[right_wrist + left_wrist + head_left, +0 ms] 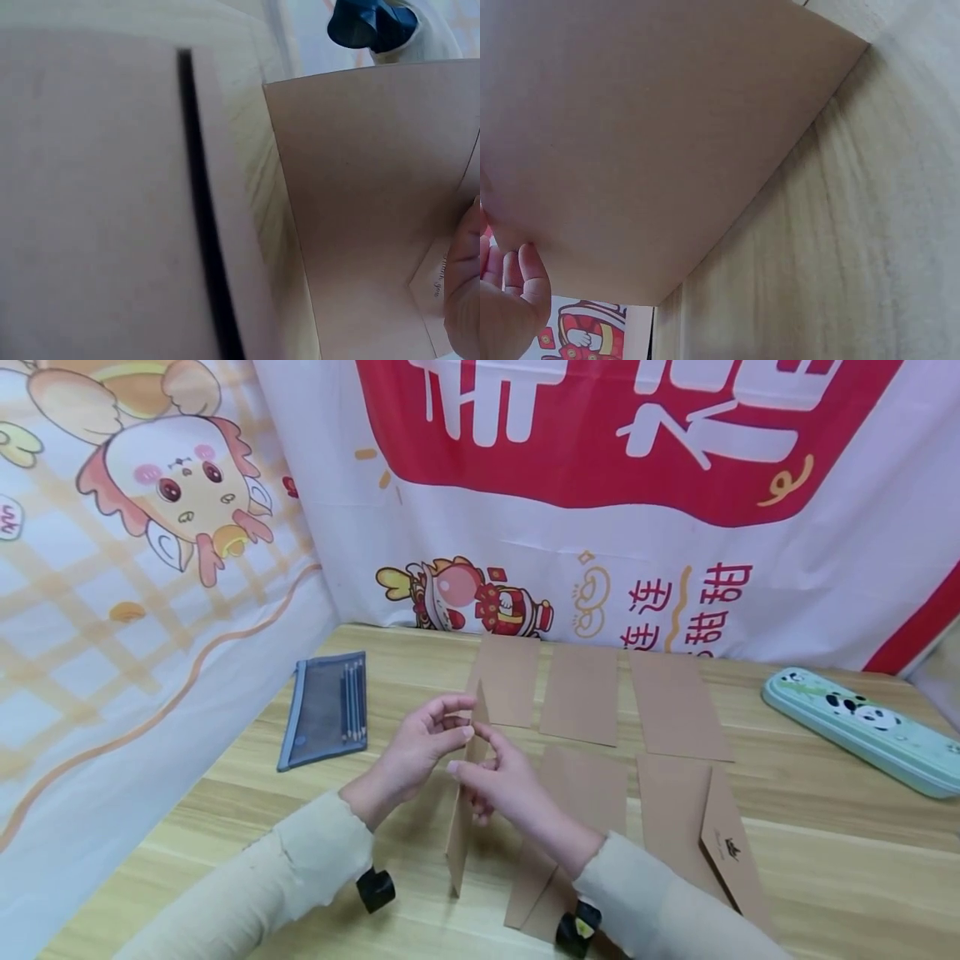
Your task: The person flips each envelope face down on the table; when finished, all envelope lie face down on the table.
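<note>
A brown kraft-paper envelope (457,839) stands on its edge between the two hands, seen nearly side-on in the head view. My left hand (416,747) pinches its far upper part between thumb and fingers. With the thumb on the left face and fingers on the other side, my right hand (510,785) grips it closer to the body. The left wrist view shows a broad plain face of this envelope (660,142), its lower edge along the wood. Small print appears on its flap (431,289) in the right wrist view, beside the right hand's fingers (463,289).
Several more brown envelopes lie in two rows, including one at the back (579,697) and one with a crown-printed flap (731,852). A blue mesh pencil pouch (318,710) lies left, a green panda pencil case (862,727) right. Printed cloth (480,535) hangs behind the wooden table (405,877).
</note>
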Motion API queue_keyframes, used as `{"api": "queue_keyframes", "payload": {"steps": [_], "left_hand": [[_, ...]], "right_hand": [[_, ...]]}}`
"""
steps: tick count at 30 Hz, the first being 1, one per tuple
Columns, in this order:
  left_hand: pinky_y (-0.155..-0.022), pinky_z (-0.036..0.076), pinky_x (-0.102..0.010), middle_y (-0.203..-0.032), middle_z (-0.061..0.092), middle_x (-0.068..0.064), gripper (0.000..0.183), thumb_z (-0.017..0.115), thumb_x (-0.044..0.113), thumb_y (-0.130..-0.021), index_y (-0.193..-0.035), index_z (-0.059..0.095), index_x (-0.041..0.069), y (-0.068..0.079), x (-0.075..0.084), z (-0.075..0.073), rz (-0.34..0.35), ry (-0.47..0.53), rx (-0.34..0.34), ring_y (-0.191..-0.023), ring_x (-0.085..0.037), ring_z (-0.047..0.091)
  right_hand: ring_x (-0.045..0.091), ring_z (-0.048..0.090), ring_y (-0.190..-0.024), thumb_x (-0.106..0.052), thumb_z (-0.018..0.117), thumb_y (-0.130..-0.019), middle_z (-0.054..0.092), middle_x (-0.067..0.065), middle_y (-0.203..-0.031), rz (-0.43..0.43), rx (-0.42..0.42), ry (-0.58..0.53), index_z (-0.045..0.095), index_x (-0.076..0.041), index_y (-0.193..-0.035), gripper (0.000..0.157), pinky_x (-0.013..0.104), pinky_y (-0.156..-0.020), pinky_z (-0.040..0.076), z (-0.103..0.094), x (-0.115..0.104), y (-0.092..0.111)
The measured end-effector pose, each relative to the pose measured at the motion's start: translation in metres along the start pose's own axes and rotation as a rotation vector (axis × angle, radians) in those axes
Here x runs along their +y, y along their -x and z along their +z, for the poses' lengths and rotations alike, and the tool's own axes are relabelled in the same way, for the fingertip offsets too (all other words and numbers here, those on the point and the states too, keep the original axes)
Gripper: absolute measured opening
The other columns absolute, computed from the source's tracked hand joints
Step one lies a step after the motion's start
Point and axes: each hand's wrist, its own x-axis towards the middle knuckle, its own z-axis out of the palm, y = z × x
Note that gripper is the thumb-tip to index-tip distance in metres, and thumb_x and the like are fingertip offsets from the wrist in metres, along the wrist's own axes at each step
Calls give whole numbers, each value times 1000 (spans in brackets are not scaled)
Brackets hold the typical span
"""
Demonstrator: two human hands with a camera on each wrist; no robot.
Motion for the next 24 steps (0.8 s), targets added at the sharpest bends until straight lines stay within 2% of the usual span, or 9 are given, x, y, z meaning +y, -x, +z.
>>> {"api": "queue_keyframes", "payload": {"steps": [6,10,15,17,21,24], "left_hand": [[-96,47,-35,-129,46,-20,39,48,0,-91,-130,46,0,-2,-4,9,27,30,-14,-105,-17,51],[-99,44,-40,-127,48,-18,36,46,0,-92,-128,47,-2,-5,-6,18,44,46,-46,-109,-20,50],[-103,41,-40,-130,48,-17,37,44,-1,-93,-130,46,-2,-5,-4,28,86,46,-94,-118,-26,47],[-103,40,-38,-130,49,-16,37,45,-1,-93,-130,46,0,-4,-3,29,111,10,-100,-120,-26,47],[-102,41,-35,-130,51,-14,37,48,1,-92,-129,48,3,3,-1,22,149,-99,-68,-121,-27,47],[-102,42,-33,-129,50,-17,38,49,-1,-91,-129,47,0,7,-5,8,129,-91,2,-120,-28,47]], "right_hand": [[9,41,-39,-12,62,-82,53,1,-55,32,-23,31,22,-13,-147,75,20,-36,38,-10,-4,0],[9,40,-38,-5,57,-79,54,1,-54,46,-18,59,18,-10,-148,79,20,-35,36,-19,-6,4],[9,41,-38,0,52,-76,52,1,-54,46,28,71,18,-10,-148,80,21,-35,39,-31,-3,10],[8,41,-38,1,52,-76,52,0,-53,42,43,61,17,-10,-148,80,21,-36,40,-35,-2,12],[7,42,-39,1,54,-79,51,-1,-55,40,24,-10,12,-12,-149,83,19,-37,42,-44,2,13],[5,43,-40,1,54,-81,51,-2,-56,41,-3,-96,7,-14,-150,85,18,-38,42,-50,5,13]]}}
